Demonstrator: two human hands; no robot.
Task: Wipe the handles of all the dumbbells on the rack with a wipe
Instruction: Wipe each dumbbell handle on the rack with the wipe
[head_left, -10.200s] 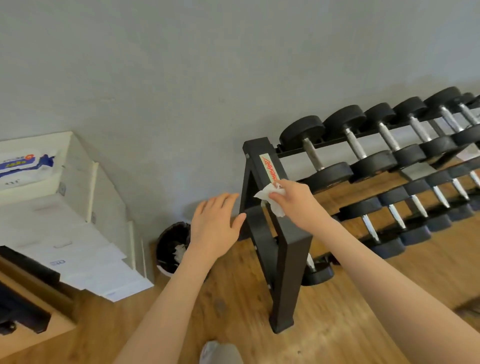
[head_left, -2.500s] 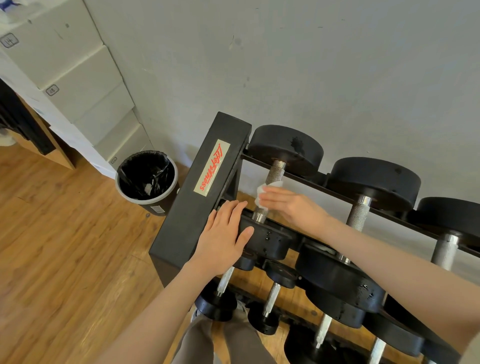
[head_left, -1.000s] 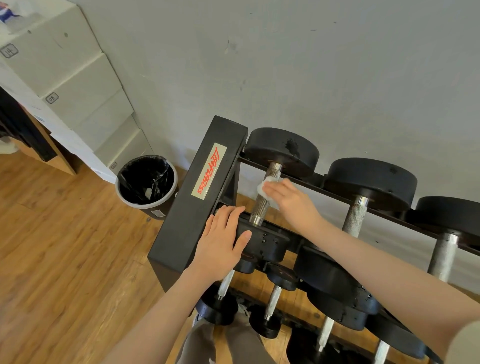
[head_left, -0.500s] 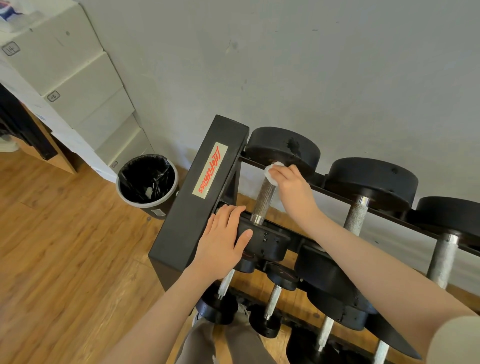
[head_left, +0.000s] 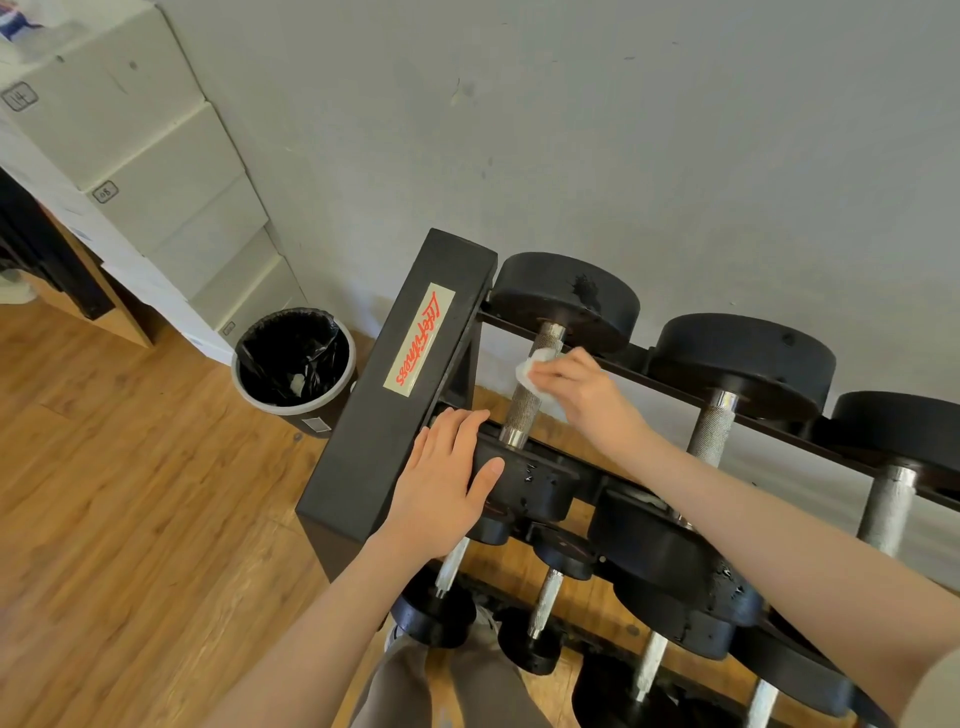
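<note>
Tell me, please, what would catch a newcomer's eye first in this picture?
Probably the right hand pressing a white wipe against the knurled handle of the leftmost top-row dumbbell, at centre. Next, the left hand resting flat on that dumbbell's near head and the black rack's end frame. A black-lined trash bin stands left of it.

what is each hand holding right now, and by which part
The right hand pinches a white wipe by its bunched edge against the dumbbell handle. The left hand holds nothing, resting flat on the rack.
</note>
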